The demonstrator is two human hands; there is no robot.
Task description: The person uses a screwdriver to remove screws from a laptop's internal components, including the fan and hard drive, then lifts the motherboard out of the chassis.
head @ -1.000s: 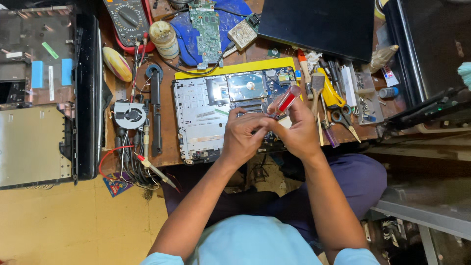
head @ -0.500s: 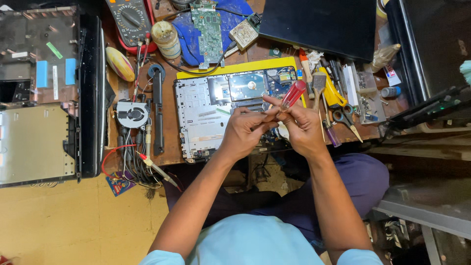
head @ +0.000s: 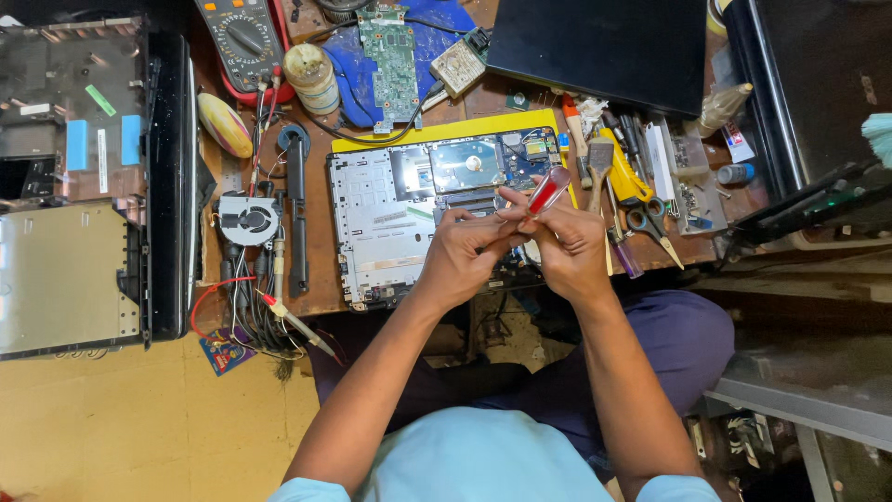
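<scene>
Your right hand [head: 569, 244] is closing around the red, clear-handled screwdriver [head: 548, 191], now tilting it up and away from you more than half a second ago. Your left hand [head: 465, 251] is pinching its fingers at the tool's lower end; whether it's gripping the tip or something tiny there, I cannot tell. Both hands are hovering together over the opened silver laptop base [head: 390, 218] lying on the wooden bench [head: 321, 279], so the work is staying on that tip.

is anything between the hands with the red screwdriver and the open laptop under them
Nothing visible. The left hand and right hand hold the red-handled screwdriver directly above the open laptop base, with no object between.
</scene>
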